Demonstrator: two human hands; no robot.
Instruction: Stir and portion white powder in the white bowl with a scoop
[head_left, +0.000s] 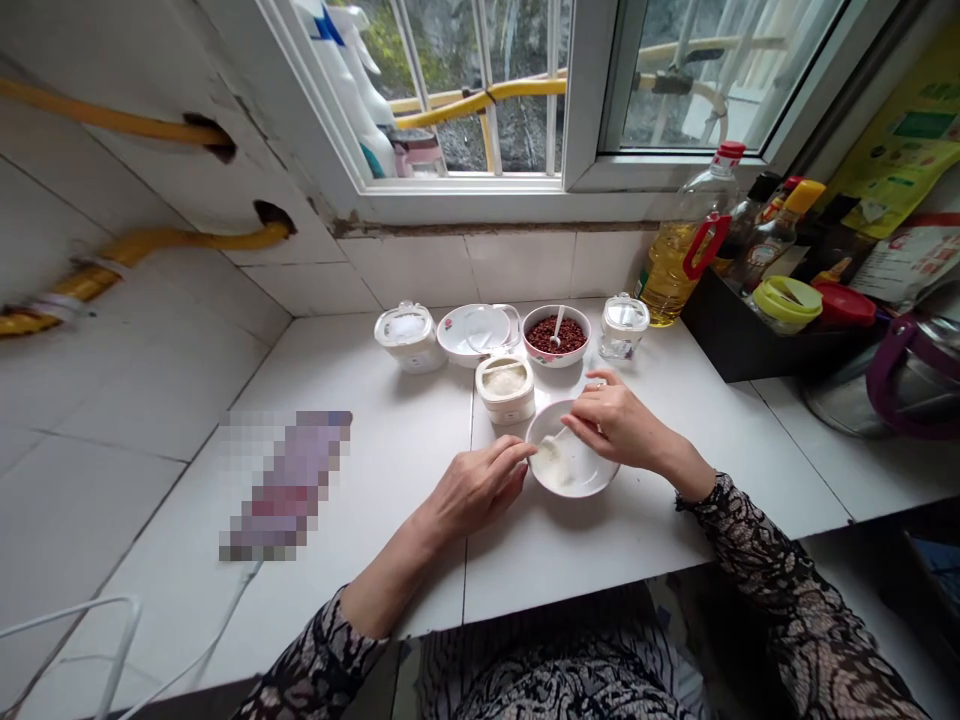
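Note:
A white bowl (592, 474) holds a small heap of pale powder or grains (553, 465) on its left side. My right hand (611, 420) is closed on a small white spoon (560, 434), whose tip is in the heap. At the bowl's left rim, my left hand (484, 482) has its fingers and thumb closed on the edge. Just behind the bowl stands an open square container (506, 405) with pale grains in it. Further back, a bowl of dark red beans (556, 338) has another white spoon (558, 322) in it.
A lidded white container (411, 345), a white bowl (465, 345) and a clear-lidded jar (622, 330) line the back. An oil bottle (671, 260) and a black condiment box (720, 335) stand right. A blurred, corded object (289, 490) lies left.

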